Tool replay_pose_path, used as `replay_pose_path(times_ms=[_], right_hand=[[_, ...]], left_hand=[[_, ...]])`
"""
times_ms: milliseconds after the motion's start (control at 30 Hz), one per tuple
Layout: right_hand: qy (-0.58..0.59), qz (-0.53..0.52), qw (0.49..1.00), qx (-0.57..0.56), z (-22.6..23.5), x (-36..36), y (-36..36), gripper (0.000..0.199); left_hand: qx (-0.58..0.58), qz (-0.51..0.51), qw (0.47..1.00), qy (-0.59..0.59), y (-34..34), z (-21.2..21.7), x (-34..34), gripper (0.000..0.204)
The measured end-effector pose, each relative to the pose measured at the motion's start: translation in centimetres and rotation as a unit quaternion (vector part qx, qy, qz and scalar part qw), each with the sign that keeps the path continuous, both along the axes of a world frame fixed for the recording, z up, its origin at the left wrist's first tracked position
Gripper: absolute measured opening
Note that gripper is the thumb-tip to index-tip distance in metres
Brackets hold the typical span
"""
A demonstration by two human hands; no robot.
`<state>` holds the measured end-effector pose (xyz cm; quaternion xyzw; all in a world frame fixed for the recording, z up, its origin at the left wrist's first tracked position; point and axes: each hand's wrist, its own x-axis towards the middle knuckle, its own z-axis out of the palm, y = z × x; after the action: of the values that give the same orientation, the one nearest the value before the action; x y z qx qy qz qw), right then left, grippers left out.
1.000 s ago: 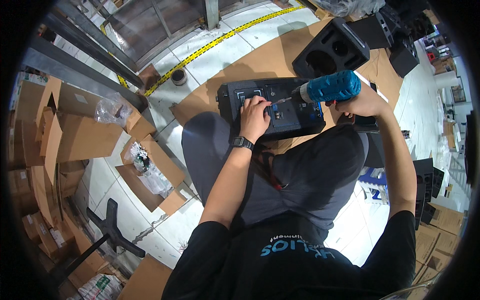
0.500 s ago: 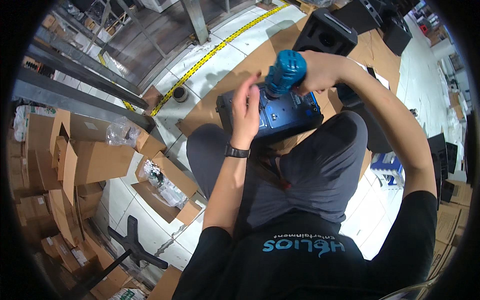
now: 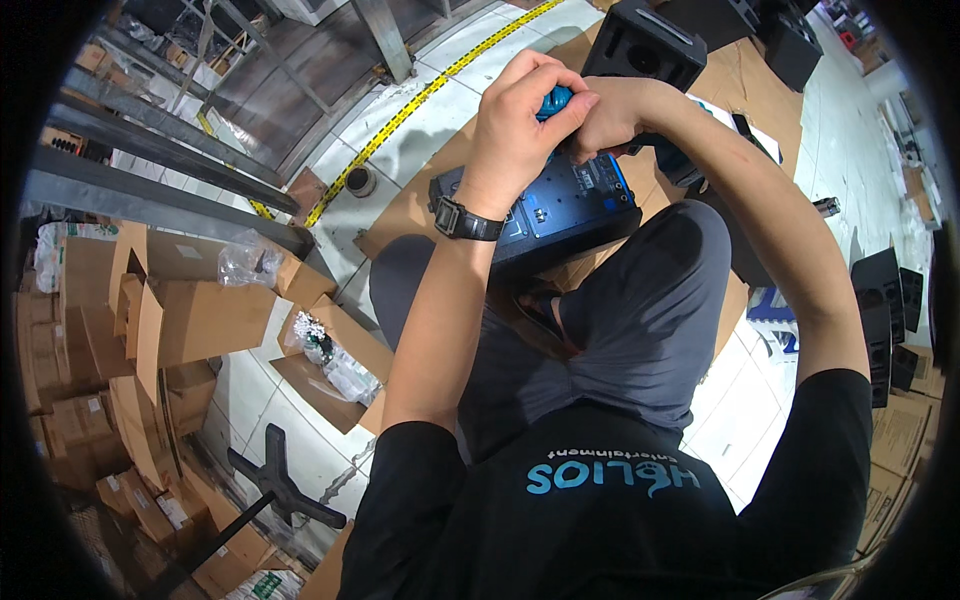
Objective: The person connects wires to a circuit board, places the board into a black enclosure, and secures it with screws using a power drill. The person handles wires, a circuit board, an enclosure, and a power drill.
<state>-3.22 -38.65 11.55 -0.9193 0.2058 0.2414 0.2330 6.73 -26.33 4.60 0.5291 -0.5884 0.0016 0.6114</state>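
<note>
A teal cordless drill [image 3: 553, 102] stands nose-down over a black speaker cabinet [image 3: 560, 205], whose panel with sockets and knobs faces up in front of my knees. My right hand [image 3: 612, 112] is closed round the drill's handle. Over the back of the drill's body, my left hand [image 3: 522, 118] curls its fingers and thumb, pressing from above. Both hands hide most of the drill, and its tip cannot be seen behind my left hand and wrist.
Flat cardboard [image 3: 430, 180] lies under the cabinet. Black speakers [image 3: 645, 55] stand beyond it. To the left are an open carton [image 3: 335, 365] with plastic-wrapped parts, stacked boxes [image 3: 210, 320], a black stand base [image 3: 280, 480] and a tape roll [image 3: 360, 181]. Metal beams [image 3: 160, 190] run at far left.
My left hand has moved up and right from beside the drill and closed over its back. The drill and my right hand have shifted slightly left.
</note>
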Motion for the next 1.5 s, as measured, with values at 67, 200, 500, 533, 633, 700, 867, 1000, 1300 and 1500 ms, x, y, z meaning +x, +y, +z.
replay_pose_path(times_ms=[67,200,500,533,633,700,867,1000,1300,1500], right_hand=[[0.004,0.020,1.000,-0.013,0.0,0.2,0.1,0.018],[0.017,0.018,1.000,-0.004,-0.2,0.9,0.2,0.018],[0.037,0.020,0.999,-0.016,0.1,1.0,0.3,0.019],[0.041,0.023,0.999,-0.020,0.1,1.0,0.2,0.019],[0.033,0.014,0.999,-0.017,0.0,1.2,0.0,0.018],[0.030,0.016,0.999,-0.017,-0.2,1.4,-0.1,0.017],[0.025,0.012,1.000,-0.002,-0.5,1.6,-0.5,0.018],[0.026,0.085,0.995,-0.036,-0.5,1.2,-1.2,0.027],[0.000,0.160,0.987,0.022,-1.7,1.2,-2.2,0.058],[-0.081,0.188,0.979,0.019,-1.9,1.4,-3.1,0.043]], left_hand=[[0.007,0.003,1.000,0.009,0.1,-0.2,0.1,0.015],[-0.009,0.014,1.000,0.010,0.1,-0.4,0.5,0.015],[-0.012,0.013,1.000,0.012,-0.1,-0.9,0.5,0.017],[-0.014,0.010,1.000,0.015,-0.3,-1.0,0.4,0.017],[-0.021,0.015,1.000,0.015,-0.4,-1.3,0.4,0.017],[-0.028,0.024,0.999,0.013,-0.4,-1.2,0.6,0.017],[-0.024,0.012,1.000,-0.002,-0.1,-0.6,0.5,0.019],[-0.008,-0.153,0.980,0.130,0.8,-3.1,1.9,0.033],[0.607,0.144,0.768,0.145,17.4,-34.5,26.1,0.033],[0.540,0.107,0.834,0.028,22.2,-51.7,19.7,0.025]])
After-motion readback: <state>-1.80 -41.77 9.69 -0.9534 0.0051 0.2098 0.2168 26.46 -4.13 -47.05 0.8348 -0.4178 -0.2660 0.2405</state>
